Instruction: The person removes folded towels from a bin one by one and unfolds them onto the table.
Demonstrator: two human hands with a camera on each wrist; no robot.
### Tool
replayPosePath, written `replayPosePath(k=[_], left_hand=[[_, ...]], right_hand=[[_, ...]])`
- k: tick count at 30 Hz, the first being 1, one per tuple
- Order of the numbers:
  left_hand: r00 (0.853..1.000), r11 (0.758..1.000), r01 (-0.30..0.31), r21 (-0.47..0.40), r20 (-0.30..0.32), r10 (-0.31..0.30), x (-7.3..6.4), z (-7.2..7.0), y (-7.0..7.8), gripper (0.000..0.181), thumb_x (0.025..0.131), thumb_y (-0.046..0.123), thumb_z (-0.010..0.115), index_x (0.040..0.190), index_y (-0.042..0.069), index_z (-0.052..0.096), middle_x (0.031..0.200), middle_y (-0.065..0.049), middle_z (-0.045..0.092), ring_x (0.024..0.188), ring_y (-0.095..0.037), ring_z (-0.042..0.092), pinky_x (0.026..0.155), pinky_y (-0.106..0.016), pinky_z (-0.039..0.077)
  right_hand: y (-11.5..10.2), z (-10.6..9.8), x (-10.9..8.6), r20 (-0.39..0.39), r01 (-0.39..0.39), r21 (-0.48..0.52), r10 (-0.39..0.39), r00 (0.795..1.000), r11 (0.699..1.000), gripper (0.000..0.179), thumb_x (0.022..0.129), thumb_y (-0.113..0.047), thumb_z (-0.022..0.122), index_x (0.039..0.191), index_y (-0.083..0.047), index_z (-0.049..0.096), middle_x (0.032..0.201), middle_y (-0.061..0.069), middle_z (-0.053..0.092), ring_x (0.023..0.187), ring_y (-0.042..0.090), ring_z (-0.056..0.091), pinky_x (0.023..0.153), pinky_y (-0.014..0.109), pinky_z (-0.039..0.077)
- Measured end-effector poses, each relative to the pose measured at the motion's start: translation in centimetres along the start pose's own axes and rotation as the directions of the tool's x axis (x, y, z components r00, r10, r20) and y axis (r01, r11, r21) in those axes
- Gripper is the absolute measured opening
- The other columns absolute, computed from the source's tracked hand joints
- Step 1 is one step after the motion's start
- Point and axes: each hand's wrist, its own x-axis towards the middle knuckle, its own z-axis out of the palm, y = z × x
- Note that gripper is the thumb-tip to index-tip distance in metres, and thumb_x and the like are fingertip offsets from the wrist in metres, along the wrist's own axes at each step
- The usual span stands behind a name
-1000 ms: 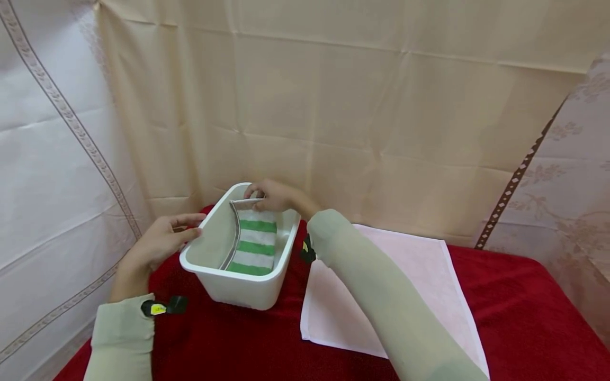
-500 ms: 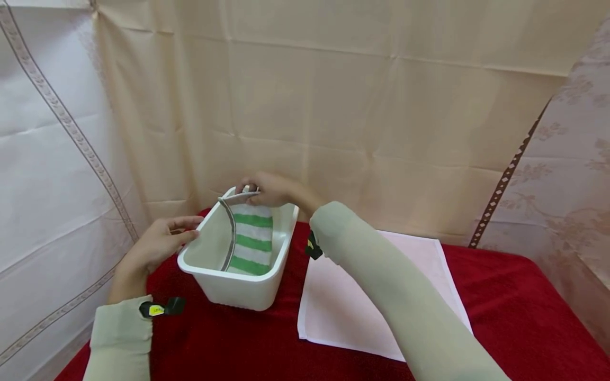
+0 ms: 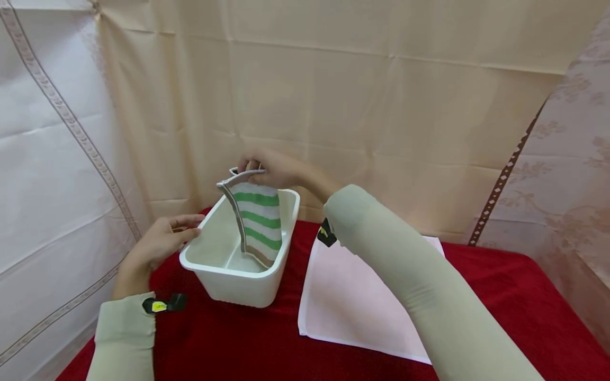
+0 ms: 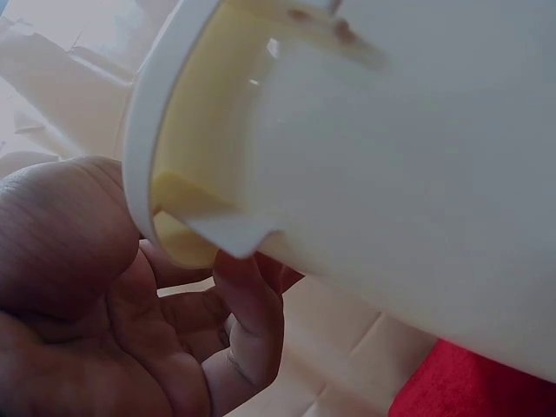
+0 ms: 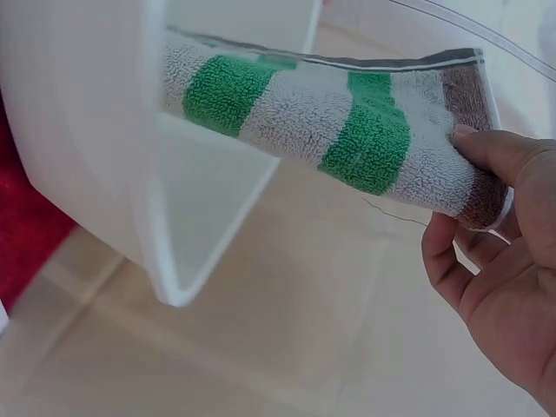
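A folded green-and-white striped towel (image 3: 259,214) with a brown end hangs from my right hand (image 3: 271,166). Thumb and fingers pinch its upper edge, as the right wrist view shows the towel (image 5: 339,122) between them. Its lower end is still inside a white plastic tub (image 3: 233,288). My left hand (image 3: 164,238) holds the tub's left rim. In the left wrist view, the thumb and curled fingers of the left hand (image 4: 130,321) lie on either side of the tub's rim (image 4: 143,156).
A pale pink towel (image 3: 357,307) lies flat to the tub's right, partly under my right sleeve. Red cloth (image 3: 229,344) covers the table. A beige curtain (image 3: 333,106) hangs close behind, with white patterned cloth (image 3: 47,159) at the left side.
My right hand has risen, drawing the striped towel upward so its top now stands above the tub's rim. The left hand has stayed at the rim.
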Motion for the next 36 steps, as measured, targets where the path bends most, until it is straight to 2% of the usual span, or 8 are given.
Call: replayPosePath(k=[5, 10, 17, 27, 32, 36], left_hand=[[1.000, 1.000, -0.009, 0.014, 0.002, 0.009, 0.0, 0.1, 0.0, 0.044, 0.101, 0.012, 0.062, 0.140, -0.008, 0.055, 0.124, -0.025, 0.066, 0.094, -0.011, 0.063, 0.077, -0.024, 0.056], [1.000, 1.000, -0.014, 0.004, 0.014, 0.014, 0.1, 0.2, 0.2, 0.045, 0.102, 0.011, 0.062, 0.140, -0.009, 0.054, 0.122, -0.024, 0.066, 0.093, -0.010, 0.063, 0.077, -0.024, 0.056], [1.000, 1.000, -0.023, 0.015, 0.016, 0.023, 0.7, 0.1, 0.1, 0.045, 0.103, 0.013, 0.061, 0.141, -0.009, 0.054, 0.126, -0.027, 0.064, 0.093, -0.010, 0.063, 0.077, -0.024, 0.056], [0.999, 0.999, -0.013, -0.033, 0.032, 0.014, 0.9, -0.3, -0.9, 0.048, 0.103, 0.012, 0.061, 0.142, -0.012, 0.050, 0.122, -0.019, 0.066, 0.090, -0.006, 0.063, 0.075, -0.026, 0.057], [0.999, 1.000, -0.025, -0.015, 0.025, 0.026, 1.1, -0.7, -1.2, 0.047, 0.103, 0.013, 0.061, 0.142, -0.012, 0.050, 0.122, -0.020, 0.066, 0.089, -0.005, 0.063, 0.074, -0.025, 0.057], [0.999, 0.999, -0.037, -0.020, 0.025, 0.037, 1.1, -0.9, -1.4, 0.046, 0.103, 0.012, 0.061, 0.141, -0.013, 0.051, 0.118, -0.014, 0.068, 0.087, -0.005, 0.063, 0.073, -0.025, 0.057]], right_hand=[[-1.1, -2.1, -0.8, -0.028, 0.015, 0.001, -0.015, 1.000, 1.000, 0.021, 0.100, -0.005, 0.062, 0.120, -0.008, 0.067, 0.108, 0.006, 0.068, 0.099, 0.018, 0.063, 0.083, 0.026, 0.055], [-2.3, -4.5, -2.1, -0.088, 0.036, 0.024, -0.034, 0.996, 0.999, 0.018, 0.100, -0.004, 0.063, 0.116, -0.007, 0.068, 0.106, 0.007, 0.068, 0.097, 0.020, 0.062, 0.082, 0.029, 0.054], [-3.6, -7.4, -3.7, -0.170, 0.044, 0.004, -0.043, 0.985, 0.999, 0.017, 0.099, -0.004, 0.064, 0.115, -0.007, 0.068, 0.103, 0.005, 0.068, 0.093, 0.018, 0.062, 0.080, 0.030, 0.055], [-4.8, -10.5, -6.7, -0.270, -0.005, 0.033, 0.013, 0.963, 0.999, 0.014, 0.101, -0.009, 0.064, 0.114, -0.011, 0.067, 0.101, 0.002, 0.068, 0.086, 0.017, 0.065, 0.075, 0.030, 0.058], [-5.0, -12.0, -8.6, -0.269, -0.047, -0.016, 0.041, 0.962, 0.999, 0.013, 0.101, -0.011, 0.063, 0.114, -0.011, 0.069, 0.100, 0.002, 0.068, 0.084, 0.016, 0.064, 0.074, 0.031, 0.057], [-4.4, -12.3, -10.2, -0.245, -0.069, -0.045, 0.056, 0.968, 0.997, 0.013, 0.101, -0.012, 0.064, 0.113, -0.011, 0.070, 0.099, 0.002, 0.070, 0.084, 0.017, 0.064, 0.074, 0.031, 0.057]])
